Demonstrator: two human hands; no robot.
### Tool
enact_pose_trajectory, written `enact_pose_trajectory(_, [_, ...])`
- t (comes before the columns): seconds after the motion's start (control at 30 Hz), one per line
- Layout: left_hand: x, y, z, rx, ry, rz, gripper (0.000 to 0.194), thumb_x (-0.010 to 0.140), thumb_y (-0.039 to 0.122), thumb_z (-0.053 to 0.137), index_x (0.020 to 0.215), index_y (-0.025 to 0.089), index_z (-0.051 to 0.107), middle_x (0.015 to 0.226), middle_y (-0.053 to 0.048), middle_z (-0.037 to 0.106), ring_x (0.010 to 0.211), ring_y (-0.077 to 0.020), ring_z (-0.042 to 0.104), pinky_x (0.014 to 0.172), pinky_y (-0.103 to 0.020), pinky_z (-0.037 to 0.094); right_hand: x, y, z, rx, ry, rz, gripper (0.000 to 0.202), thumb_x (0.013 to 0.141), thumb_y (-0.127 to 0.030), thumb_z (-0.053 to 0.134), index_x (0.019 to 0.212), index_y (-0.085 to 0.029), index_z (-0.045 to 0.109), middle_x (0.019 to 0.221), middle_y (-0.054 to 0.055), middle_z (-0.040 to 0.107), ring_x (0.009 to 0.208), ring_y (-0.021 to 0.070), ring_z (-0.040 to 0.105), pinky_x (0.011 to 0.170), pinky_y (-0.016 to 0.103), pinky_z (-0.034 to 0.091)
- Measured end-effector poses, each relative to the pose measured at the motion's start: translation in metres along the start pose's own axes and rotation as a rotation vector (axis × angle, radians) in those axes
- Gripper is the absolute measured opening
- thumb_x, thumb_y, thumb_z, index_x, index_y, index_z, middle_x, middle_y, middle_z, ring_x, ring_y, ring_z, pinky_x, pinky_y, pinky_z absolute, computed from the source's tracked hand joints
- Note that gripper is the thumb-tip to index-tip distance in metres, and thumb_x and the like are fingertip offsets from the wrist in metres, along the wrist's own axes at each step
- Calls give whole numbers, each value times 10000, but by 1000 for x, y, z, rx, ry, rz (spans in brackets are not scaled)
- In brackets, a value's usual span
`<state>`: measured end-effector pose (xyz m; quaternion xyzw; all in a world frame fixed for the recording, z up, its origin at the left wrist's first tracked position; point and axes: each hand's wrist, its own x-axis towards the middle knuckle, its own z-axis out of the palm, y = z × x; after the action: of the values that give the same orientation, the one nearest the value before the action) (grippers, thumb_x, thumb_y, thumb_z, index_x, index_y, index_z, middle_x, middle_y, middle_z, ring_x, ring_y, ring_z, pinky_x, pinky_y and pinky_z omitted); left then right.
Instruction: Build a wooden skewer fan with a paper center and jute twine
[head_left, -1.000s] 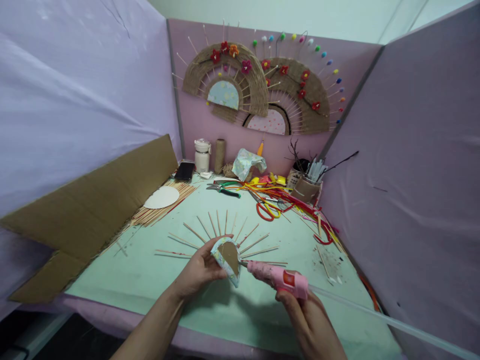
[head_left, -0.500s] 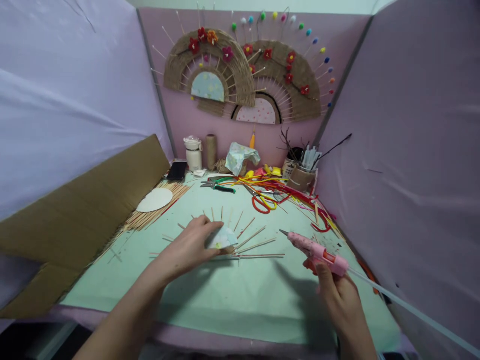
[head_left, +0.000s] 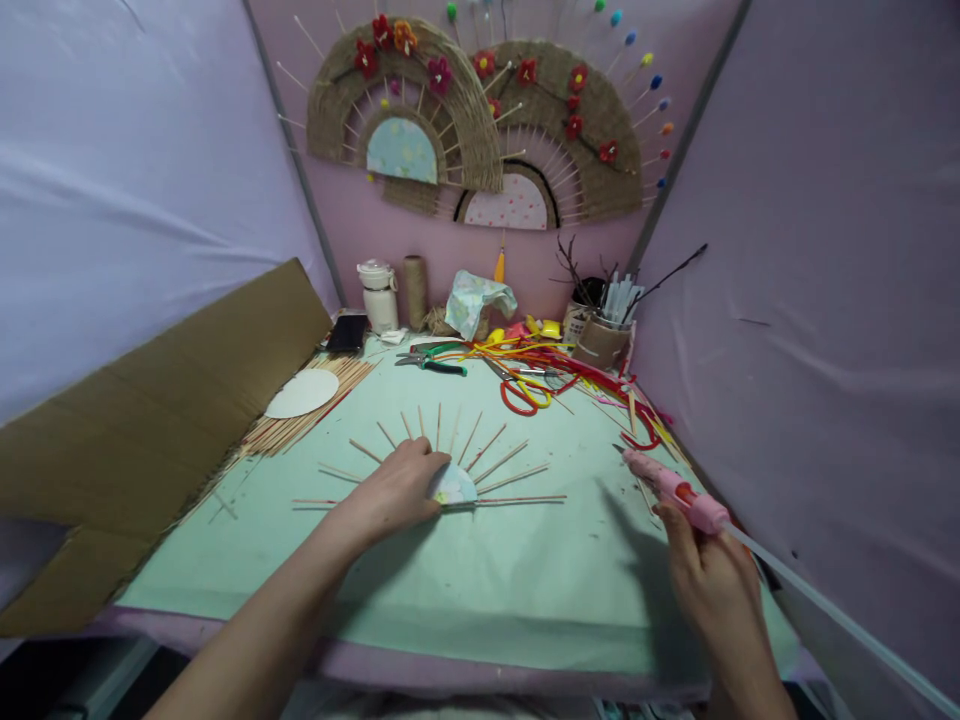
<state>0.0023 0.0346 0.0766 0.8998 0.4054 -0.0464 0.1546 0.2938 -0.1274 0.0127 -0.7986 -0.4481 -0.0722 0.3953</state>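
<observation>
Blue floral half-circle [head_left: 459, 484] is held by the left hand [head_left: 405, 478] at the hub of the stick fan [head_left: 501, 454] on the surface [head_left: 510, 590]; pink glue gun's [head_left: 679, 491] gripped by the right hand [head_left: 712, 570], well off to the side.

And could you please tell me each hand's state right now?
Left hand: on the floral half-circle; open or closed cannot be told.
Right hand: closed around the pink glue gun.
</observation>
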Motion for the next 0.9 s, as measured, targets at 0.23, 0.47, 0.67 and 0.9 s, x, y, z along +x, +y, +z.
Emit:
enact_pose_trajectory(0.23, [2,-1,4,1,-11,8,398,721,191,570,1116,177,621,1056,-120,563,1048,-284,527,882,-364,433,-2,7,4,-33,-13,34,651,894,-623,301,957,-137,730,906,162,725,911,327,652,766,413,505])
enact_pose_trajectory(0.47, [3,-2,4,37,1,10,386,721,191,575,1103,175,625,1053,-129,569,1031,-288,540,867,-361,432,-1,9,4,-40,-24,-38,623,929,-592,283,1049,-151,708,935,146,712,947,314,622,806,403,474])
enact_pose_trajectory(0.67, [8,-3,5,56,-26,-6,402,706,172,574,1104,167,635,1043,-143,579,1029,-307,556,859,-379,432,14,30,2,-297,-39,-178,508,970,-475,269,1053,-148,648,910,148,653,785,286,558,716,395,436])
enact_pose_trajectory(0.9, [10,-6,10,77,-4,-1,404,714,161,553,1110,157,634,1044,-154,582,1001,-318,561,831,-400,435,27,35,14,-632,-186,-234,368,959,-221,351,1249,-117,551,995,160,591,865,284,535,724,392,454])
